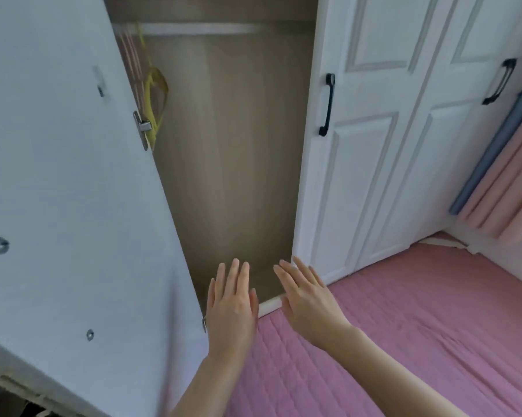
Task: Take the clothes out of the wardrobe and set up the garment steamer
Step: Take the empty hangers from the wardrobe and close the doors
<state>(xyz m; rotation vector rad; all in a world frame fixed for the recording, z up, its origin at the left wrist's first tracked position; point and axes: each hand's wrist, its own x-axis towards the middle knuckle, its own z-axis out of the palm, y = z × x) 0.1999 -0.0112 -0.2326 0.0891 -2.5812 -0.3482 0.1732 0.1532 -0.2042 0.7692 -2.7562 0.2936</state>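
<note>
Head view: wardrobe [241, 176] compartment stands open, its door [58, 176] swung left. Only hangers [156, 97] show on the rail [193, 28] at upper left; no garments visible, and no steamer in view. Left hand [231, 305] and right hand [306, 299] hover flat-fingered at the lower opening, grasping nothing. Judgement: wardrobe access is complete; garment retrieval cannot be confirmed, steamer setup outstanding. Pink bedding [404, 326] lies beneath.
</note>
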